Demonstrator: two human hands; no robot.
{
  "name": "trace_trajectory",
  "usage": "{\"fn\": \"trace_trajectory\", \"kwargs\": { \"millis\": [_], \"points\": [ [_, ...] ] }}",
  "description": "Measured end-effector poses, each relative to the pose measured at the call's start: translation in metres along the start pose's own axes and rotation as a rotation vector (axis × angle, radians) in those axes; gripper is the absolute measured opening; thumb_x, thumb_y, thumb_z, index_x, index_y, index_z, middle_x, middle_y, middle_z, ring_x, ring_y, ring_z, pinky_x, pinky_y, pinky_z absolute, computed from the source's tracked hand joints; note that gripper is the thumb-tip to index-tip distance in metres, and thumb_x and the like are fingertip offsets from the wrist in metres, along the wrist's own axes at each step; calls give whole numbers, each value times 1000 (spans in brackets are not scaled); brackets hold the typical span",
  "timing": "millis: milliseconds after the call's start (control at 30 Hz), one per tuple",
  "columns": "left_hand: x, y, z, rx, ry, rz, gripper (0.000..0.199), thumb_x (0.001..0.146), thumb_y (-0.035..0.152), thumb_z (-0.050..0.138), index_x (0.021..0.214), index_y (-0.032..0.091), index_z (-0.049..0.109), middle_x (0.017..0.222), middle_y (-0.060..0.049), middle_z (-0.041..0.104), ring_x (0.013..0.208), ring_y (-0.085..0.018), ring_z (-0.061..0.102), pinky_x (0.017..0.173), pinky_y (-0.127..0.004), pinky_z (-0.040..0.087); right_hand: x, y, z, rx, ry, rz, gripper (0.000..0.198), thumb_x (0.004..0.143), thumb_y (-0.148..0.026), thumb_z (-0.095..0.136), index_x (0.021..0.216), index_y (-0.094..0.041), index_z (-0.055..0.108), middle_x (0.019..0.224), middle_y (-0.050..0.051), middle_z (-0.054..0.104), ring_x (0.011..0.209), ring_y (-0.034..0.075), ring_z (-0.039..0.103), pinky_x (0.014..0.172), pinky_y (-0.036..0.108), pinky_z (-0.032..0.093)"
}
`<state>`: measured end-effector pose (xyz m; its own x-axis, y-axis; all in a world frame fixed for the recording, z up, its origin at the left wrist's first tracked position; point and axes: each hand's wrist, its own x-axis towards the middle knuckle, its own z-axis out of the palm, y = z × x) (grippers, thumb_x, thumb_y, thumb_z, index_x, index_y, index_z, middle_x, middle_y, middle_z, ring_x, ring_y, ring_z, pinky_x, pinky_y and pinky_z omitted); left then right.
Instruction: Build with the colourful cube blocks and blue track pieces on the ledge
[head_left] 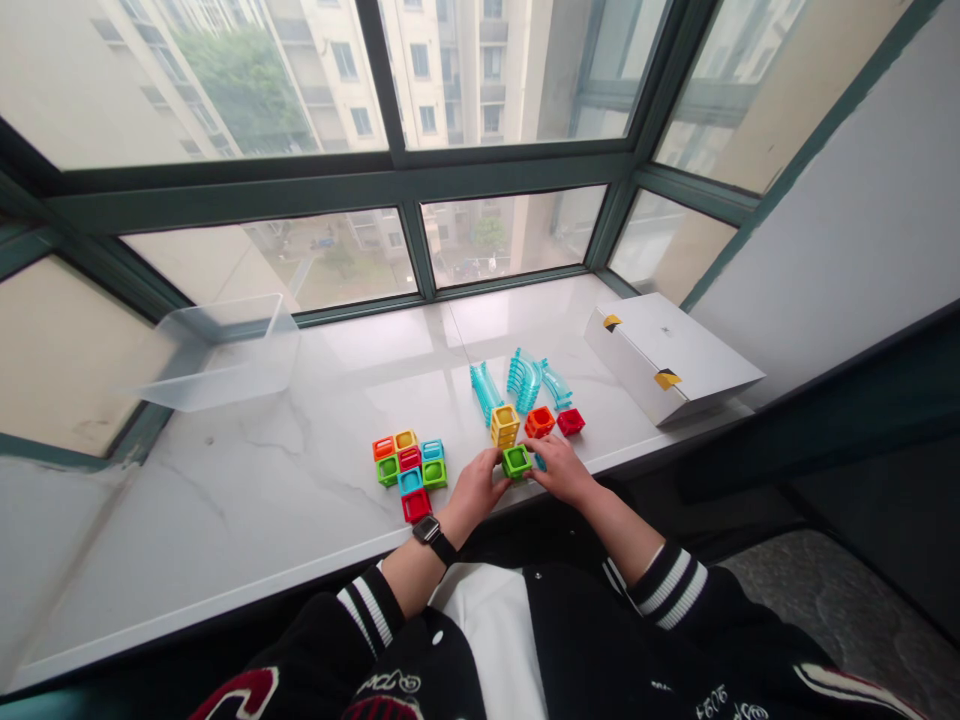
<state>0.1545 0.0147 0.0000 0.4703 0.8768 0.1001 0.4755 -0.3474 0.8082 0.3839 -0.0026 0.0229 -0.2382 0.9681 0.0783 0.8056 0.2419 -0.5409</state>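
A green toy block (517,461) with a square, hollow top sits between my two hands near the sill's front edge. My left hand (478,487) presses its fingers against the block's left side. From the right, my right hand (561,468) has its thumb and fingers on the block's other side. A bit of blue shows under the right palm, mostly hidden. Just beyond the fingers stand a yellow block (505,426), taller than the others, and an orange block (539,422). A red block (571,422) lies to their right.
Left of my hands is a joined cluster of several coloured blocks (410,470). Clear teal curved track pieces (525,380) lie behind the yellow block. A translucent plastic bin (225,360) stands far left, and a white box (671,355) stands right, by the windows.
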Motion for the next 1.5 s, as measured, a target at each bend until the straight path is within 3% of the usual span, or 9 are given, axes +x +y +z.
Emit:
{"fn": "trace_trajectory", "kwargs": {
  "millis": [633,1500],
  "points": [
    [1,3,5,-98,48,-79,38,80,19,78,116,21,67,112,-8,75,103,-25,72,97,-45,59,3,1,-2,-58,-15,-28,51,83,-24,79,133,-24,68,115,11,74,112,31,65,103,47,47],
    [-1,0,9,-141,64,-104,44,79,13,79,120,20,67,118,-9,74,108,-25,70,100,-44,57,10,6,0,-144,-53,-63,49,83,-27,82,130,-23,70,112,11,74,110,31,64,98,44,46]
  ]
}}
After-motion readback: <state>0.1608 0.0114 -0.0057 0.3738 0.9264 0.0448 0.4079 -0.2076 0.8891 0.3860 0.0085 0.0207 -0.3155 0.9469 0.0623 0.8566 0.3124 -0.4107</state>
